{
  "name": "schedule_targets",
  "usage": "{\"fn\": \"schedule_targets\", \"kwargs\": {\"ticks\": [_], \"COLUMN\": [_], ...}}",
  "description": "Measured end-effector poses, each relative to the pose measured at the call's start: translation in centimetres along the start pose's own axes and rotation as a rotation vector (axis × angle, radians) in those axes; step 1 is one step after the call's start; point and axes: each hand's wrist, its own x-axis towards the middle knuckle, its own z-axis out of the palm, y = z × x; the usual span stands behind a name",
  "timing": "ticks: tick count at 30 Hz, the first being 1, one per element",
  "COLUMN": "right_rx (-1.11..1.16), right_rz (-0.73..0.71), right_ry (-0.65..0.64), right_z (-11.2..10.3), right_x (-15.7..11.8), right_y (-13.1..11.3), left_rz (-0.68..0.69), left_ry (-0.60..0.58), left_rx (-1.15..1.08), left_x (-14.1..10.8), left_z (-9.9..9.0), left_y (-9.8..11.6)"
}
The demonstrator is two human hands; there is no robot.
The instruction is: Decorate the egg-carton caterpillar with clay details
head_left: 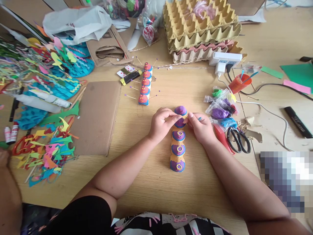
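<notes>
A strip of egg-carton bumps [178,149], orange with purple clay on top, lies lengthwise on the table before me. Yellow clay rings sit on its three nearest bumps. My left hand [162,123] is closed in a pinch over the second bump from the far end; whatever is between its fingertips is too small to make out. Opposite it, my right hand [201,127] has its thumb and fingers pressed together beside the same bump. A small blue stick [200,118] pokes out of the right hand. Farther off stands a finished-looking red and blue carton caterpillar [145,84] with purple-tipped sticks.
Cardboard [96,117] and paper scraps [49,150] lie left. Stacked egg trays [200,29] and a power strip [225,58] are at the back. Rightward are bagged clay [221,109], scissors [238,139], an orange cup [238,84] and a black marker [297,121]. Another person's arm [9,192] shows at left.
</notes>
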Motion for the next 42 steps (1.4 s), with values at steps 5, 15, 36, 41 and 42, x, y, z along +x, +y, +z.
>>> {"fn": "schedule_targets", "kwargs": {"ticks": [5, 15, 36, 41, 42], "right_rx": [0.020, 0.000, 0.088, 0.044, 0.031], "right_rz": [-0.049, -0.033, -0.010, -0.014, -0.019], "right_ry": [0.028, 0.033, 0.005, -0.012, -0.014], "right_z": [0.1, 0.1, 0.3, 0.3, 0.3], "right_x": [0.0, 0.0, -0.3, -0.2, -0.2], "right_y": [-0.2, -0.4, -1.1, -1.4, -1.3], "left_rz": [0.006, 0.022, -0.069, -0.042, -0.035], "left_ry": [-0.013, -0.010, -0.100, -0.110, -0.111], "left_rx": [-0.042, -0.067, -0.160, -0.117, -0.113], "left_x": [-0.1, 0.0, -0.3, -0.2, -0.2], "left_z": [0.2, 0.2, 0.4, 0.4, 0.4], "left_y": [-0.1, 0.0, 0.0, 0.1, 0.1]}}
